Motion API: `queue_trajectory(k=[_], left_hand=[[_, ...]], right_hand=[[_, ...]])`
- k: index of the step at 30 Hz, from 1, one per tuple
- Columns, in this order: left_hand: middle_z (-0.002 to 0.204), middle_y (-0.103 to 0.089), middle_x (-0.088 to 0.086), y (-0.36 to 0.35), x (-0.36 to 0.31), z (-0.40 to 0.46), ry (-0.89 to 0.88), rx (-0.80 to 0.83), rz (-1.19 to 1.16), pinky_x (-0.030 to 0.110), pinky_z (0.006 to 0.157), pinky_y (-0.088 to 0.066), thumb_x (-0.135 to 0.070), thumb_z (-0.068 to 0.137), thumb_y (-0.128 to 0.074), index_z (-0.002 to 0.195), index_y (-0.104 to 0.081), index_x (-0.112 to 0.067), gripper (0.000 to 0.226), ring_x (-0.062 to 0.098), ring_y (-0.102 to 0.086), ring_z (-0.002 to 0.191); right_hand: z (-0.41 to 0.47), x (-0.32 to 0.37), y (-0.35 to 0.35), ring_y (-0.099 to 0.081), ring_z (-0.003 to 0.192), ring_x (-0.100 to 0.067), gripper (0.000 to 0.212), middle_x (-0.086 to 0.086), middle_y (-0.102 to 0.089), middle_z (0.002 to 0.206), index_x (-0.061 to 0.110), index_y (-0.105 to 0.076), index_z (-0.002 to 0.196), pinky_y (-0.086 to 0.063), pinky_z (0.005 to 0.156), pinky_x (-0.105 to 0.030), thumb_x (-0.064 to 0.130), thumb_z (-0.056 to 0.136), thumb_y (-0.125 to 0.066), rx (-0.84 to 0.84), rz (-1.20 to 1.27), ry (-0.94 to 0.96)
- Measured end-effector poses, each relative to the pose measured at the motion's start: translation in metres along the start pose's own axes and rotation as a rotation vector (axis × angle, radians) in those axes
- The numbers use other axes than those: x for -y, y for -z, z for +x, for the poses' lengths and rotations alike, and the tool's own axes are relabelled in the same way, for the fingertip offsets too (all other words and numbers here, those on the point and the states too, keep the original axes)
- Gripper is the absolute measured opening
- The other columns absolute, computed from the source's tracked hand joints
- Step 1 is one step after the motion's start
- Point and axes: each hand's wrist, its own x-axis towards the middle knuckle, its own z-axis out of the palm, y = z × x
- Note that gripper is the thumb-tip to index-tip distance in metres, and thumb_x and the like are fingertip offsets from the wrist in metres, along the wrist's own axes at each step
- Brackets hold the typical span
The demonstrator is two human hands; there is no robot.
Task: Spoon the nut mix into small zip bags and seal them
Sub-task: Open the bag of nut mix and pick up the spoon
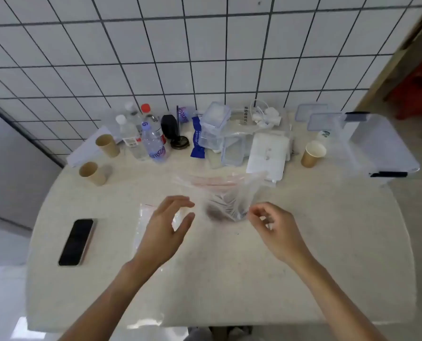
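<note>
Mid-table, right hand [276,227] pinching blurred zip bag [224,195], left hand [165,225] spread open beside it

Quick count: three paper cups [107,144] around the table (two at 10 o'clock, one at 2), three or four water bottles [153,143], two zip bags [226,193], one phone [77,241].

Plain tiled workroom — gridded wall tiles [155,45], cluttered pale table [328,242]
</note>
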Motion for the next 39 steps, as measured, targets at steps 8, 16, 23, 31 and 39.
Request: queue_trajectory(k=[8,16,23,31,39], left_hand=[[0.157,-0.033,0.005,-0.024,0.01,0.081,0.224,-0.251,0.044,0.04,0.112,-0.036,-0.051,0.09,-0.074,0.147,-0.037,-0.016,0.076,0.022,-0.038,0.144],[0.13,-0.059,-0.005,-0.071,0.08,0.06,0.304,-0.253,0.038,0.035,0.094,-0.05,-0.041,0.086,-0.08,0.136,-0.052,-0.021,0.061,0.017,-0.057,0.113],[0.104,-0.069,-0.004,-0.096,0.106,0.043,0.154,-0.498,-0.151,0.014,0.063,-0.053,-0.032,0.096,-0.071,0.113,-0.058,-0.034,0.021,-0.003,-0.065,0.085],[0.087,-0.069,-0.002,-0.1,0.124,0.003,-0.072,-0.473,-0.363,0.031,0.064,-0.063,-0.021,0.101,-0.066,0.104,-0.066,-0.025,0.005,0.016,-0.074,0.077],[0.094,-0.075,0.008,-0.095,0.085,-0.058,0.192,-0.29,-1.009,0.042,0.092,-0.06,-0.02,0.103,-0.062,0.106,-0.069,-0.005,0.017,0.026,-0.075,0.104]], right_hand=[[0.085,0.014,-0.006,-0.055,0.122,-0.018,0.067,0.004,-0.058,0.128,0.018,-0.062,0.125,-0.045,0.099,-0.03,0.059,0.077,-0.083,-0.231,-0.282,0.119],[0.091,-0.07,-0.029,-0.056,0.12,-0.014,0.057,0.001,-0.06,0.132,0.017,-0.057,0.135,-0.043,0.096,-0.025,0.031,0.085,-0.081,-0.154,-0.265,-0.047],[0.082,-0.117,-0.059,-0.059,0.084,0.003,0.021,0.017,-0.067,0.094,0.018,-0.072,0.101,-0.039,0.071,0.001,0.024,0.085,-0.083,-0.331,-0.129,0.115],[0.037,-0.134,-0.068,-0.072,0.069,-0.013,0.013,-0.005,-0.074,0.08,0.017,-0.077,0.088,-0.051,0.054,-0.022,0.026,0.096,-0.072,-0.35,0.374,0.271],[-0.034,-0.117,-0.054,-0.073,0.076,-0.015,0.02,-0.002,-0.079,0.085,0.017,-0.08,0.084,-0.055,0.066,-0.032,0.033,0.094,-0.073,-0.24,0.643,-0.069]])
